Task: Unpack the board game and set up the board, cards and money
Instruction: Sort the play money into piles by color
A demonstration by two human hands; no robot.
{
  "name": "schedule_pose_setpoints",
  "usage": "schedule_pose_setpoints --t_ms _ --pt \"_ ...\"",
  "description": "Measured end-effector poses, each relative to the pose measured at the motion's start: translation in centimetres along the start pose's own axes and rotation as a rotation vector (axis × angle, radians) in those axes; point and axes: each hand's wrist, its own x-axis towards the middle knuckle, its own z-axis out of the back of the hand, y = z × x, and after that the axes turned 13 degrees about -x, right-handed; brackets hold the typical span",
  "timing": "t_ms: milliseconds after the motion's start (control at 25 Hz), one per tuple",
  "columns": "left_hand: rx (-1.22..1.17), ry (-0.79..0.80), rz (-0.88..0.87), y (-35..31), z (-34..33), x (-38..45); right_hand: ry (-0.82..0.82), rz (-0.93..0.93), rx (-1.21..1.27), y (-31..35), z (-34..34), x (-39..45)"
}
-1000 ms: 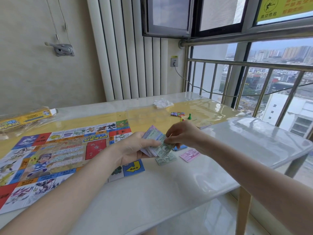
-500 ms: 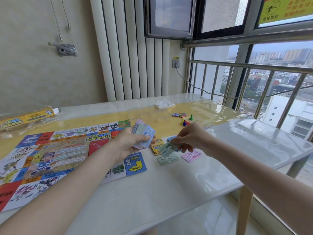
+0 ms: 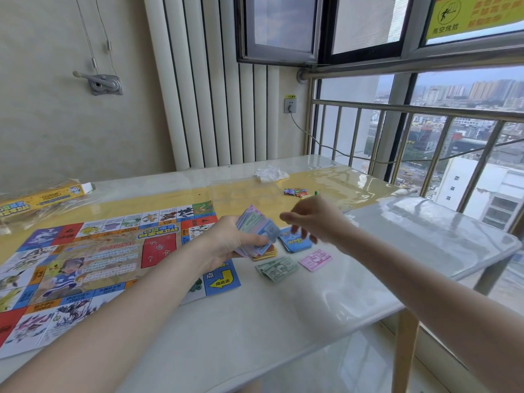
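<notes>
Balcony bench by the railed window carried the unfolded board at left; beside it, presumably sorted by colour, lay green notes, pink notes and blue cards. Left hand clamped the money stack; right hand hovered blurred, fingers loosely curled, holding nothing discernible.

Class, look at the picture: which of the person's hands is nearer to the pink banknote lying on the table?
Right. The right hand hovers just above and behind the pink banknote; the left hand is farther left, gripping the money stack.
</notes>
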Motion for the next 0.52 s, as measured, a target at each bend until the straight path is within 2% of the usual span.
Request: schedule_pose_setpoints --t_ms 80,320,440,520 --pt "0.005 0.038 -0.014 -0.4 -1.1 0.2 0.045 -0.025 0.135 -0.2 0.7 -0.1" --pt "-0.227 0.095 0.022 -1.1 -4.4 1.4 0.009 -0.189 0.293 -3.4 2.2 0.2" --pt "-0.240 0.095 0.032 -1.1 -5.4 2.0 0.011 -0.323 0.379 -6.0 3.6 0.2" --pt "-0.202 0.100 0.041 -1.0 -6.0 2.4 -0.025 -0.395 0.352 -7.9 4.4 0.1"
